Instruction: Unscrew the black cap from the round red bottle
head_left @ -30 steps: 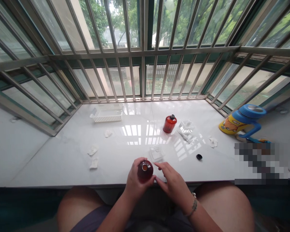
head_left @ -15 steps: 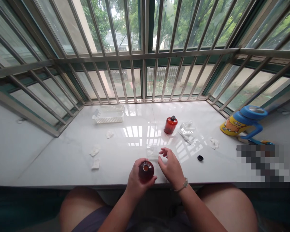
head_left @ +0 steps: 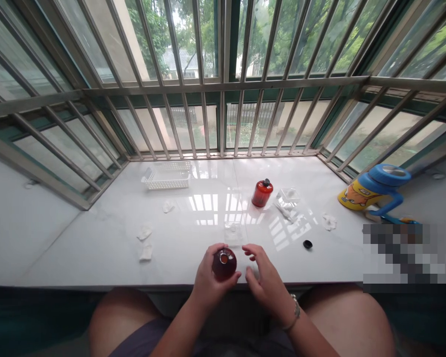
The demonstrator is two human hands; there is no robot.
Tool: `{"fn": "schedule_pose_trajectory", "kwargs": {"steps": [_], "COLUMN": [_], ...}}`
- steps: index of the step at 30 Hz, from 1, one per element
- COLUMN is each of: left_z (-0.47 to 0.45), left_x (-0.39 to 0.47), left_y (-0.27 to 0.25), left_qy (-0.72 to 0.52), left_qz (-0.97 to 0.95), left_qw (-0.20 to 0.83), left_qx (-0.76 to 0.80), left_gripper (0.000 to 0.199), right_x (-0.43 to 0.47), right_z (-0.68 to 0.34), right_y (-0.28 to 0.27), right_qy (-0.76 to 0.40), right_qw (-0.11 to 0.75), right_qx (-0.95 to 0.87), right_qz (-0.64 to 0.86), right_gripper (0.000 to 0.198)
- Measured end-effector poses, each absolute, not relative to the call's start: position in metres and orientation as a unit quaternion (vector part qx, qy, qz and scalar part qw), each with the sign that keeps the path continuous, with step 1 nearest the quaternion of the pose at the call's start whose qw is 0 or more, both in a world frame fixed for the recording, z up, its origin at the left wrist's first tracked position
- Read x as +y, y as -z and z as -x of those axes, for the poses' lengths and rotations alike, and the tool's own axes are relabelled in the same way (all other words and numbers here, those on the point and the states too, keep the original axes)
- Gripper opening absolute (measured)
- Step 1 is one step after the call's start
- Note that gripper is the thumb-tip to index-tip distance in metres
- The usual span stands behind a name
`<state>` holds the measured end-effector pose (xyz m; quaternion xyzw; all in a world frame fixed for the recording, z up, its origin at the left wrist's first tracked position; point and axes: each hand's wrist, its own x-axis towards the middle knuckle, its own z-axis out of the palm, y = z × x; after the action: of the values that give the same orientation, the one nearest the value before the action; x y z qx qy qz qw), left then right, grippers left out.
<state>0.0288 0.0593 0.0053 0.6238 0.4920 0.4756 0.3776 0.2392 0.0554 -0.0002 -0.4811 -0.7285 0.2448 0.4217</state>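
White sill (head_left: 107,243): basket (head_left: 167,179), red canister (head_left: 261,193), black cap (head_left: 307,244), tissue scraps (head_left: 144,233)

The desk (head_left: 115,248) is shiny, smooth white stone, and on it the dark red bottle (head_left: 224,264) looks like glossy glass, with a clear plastic box (head_left: 234,233) just behind and soft paper bits (head_left: 144,243) to its left.

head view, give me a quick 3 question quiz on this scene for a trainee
1. True or false: the dark red bottle in the left hand has its cap on.
2. Which lies nearest the right hand? A) white basket B) clear plastic lid C) blue and yellow jug
3. What small dark thing lies on the sill, right of the hands?

Key
1. False: its mouth is open.
2. B
3. A black cap.
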Motion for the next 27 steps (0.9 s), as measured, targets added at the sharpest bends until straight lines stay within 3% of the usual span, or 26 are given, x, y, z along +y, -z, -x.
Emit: {"fn": "schedule_pose_trajectory", "kwargs": {"steps": [3,6,11,15,21,27], "left_z": [-0.035,-0.049,-0.069,-0.063,-0.044,-0.038], "left_x": [0.058,0.054,0.052,0.06,0.094,0.132], "left_y": [-0.015,-0.027,-0.04,-0.034,-0.021,-0.013], "left_qy": [-0.469,-0.468,-0.448,-0.45,-0.439,-0.327], "left_qz": [-0.602,-0.599,-0.625,-0.652,-0.638,-0.675], "left_qw": [0.415,0.438,0.468,0.461,0.346,0.337], "left_qx": [0.496,0.48,0.436,0.401,0.53,0.569], "left_gripper": [0.066,0.069,0.086,0.108,0.08,0.099], "right_x": [0.037,0.028,0.029,0.031,0.036,0.047], "right_z": [-0.233,-0.224,-0.218,-0.227,-0.245,-0.267], "right_y": [0.001,0.007,0.012,0.006,0.005,0.008], "right_qy": [-0.3,-0.322,-0.329,-0.347,-0.301,-0.275], "right_qw": [0.384,0.405,0.475,0.472,0.446,0.441], "right_qx": [-0.752,-0.731,-0.626,-0.606,-0.57,-0.535], "right_qz": [0.445,0.445,0.524,0.539,0.621,0.666], "right_gripper": [0.072,0.086,0.069,0.073,0.076,0.08]}}
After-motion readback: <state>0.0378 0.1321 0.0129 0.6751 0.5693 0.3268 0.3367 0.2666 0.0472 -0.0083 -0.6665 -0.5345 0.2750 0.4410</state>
